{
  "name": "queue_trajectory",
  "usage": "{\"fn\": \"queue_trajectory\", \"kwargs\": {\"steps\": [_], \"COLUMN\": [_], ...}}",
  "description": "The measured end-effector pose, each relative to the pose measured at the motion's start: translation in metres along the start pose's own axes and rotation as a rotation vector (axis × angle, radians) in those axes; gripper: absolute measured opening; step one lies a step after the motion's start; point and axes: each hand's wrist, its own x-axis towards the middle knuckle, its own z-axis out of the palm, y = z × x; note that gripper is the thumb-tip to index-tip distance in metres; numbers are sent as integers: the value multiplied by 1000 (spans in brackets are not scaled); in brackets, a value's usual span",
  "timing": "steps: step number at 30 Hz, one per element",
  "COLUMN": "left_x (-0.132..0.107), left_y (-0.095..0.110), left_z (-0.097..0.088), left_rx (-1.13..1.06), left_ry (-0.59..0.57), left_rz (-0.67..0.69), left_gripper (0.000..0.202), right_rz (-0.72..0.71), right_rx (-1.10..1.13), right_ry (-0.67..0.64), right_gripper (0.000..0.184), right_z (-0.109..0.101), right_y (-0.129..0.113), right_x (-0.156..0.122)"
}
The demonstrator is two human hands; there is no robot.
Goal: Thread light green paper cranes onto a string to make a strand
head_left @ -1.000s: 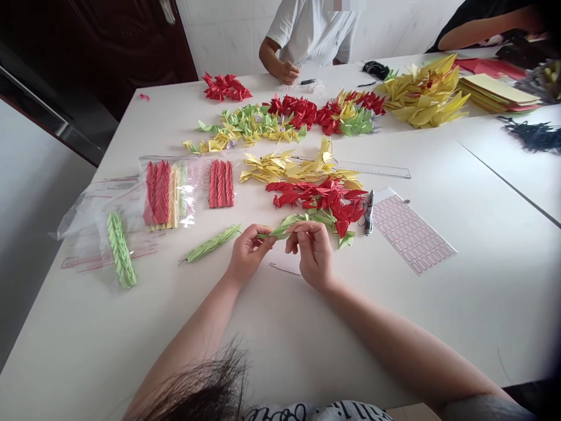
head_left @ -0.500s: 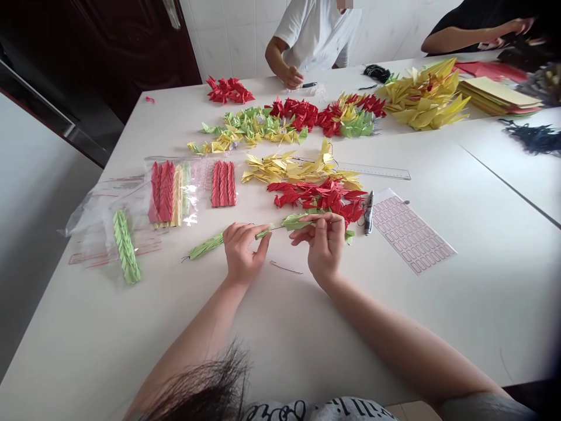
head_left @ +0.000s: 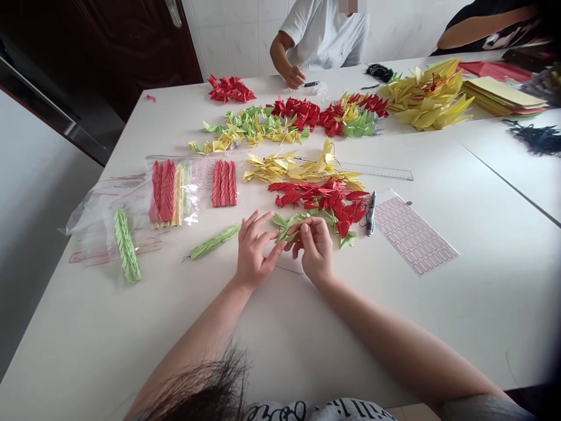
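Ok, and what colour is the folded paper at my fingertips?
The folded paper is light green, seen best in the head view.

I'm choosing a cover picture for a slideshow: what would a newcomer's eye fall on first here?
Probably the bright red folded paper mid-table, with yellow folded paper just behind it. Next, perhaps, the right hand pinching green folded paper in front of the red, the left hand close by with some fingers spread. The big yellow bundle at the far right would likely draw the eye too.
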Motion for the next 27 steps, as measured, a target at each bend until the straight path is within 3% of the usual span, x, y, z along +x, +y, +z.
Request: {"fn": "queue_trajectory", "kwargs": {"steps": [3,6,10,14,17,20,23,27], "left_x": [2,2,1,-1,0,1,3,5], "left_y": [-4,-8,-8,-4,-4,-7,-8,-6], "left_z": [1,2,3,3,3,4,2,-5], "left_rx": [-74,-90,-52,-40,-18,-31,-149,-438], "left_ry": [16,41,15,-71,-116,-60,-27,-183], "left_rz": [-29,-83,-143,-129,-120,-111,-128,-257], "left_gripper": [16,16,17,17,18,18,18,26], "right_rz": [-30,-123,-119,-30,9,14,59,78], "right_rx": [-56,-89,78,53,-307,-581,-599,-434], "right_ry": [40,229,369,200,-83,-291,-343,-309], "right_gripper": [25,24,24,22,22,28,44,43], "right_z": [0,-5,-14,-17,-16,-15,-16,-19], "right_y": [1,2,0,-5,-8,-9,-7,-5], "right_x": [0,8,22,22,15,12,13,17]}}
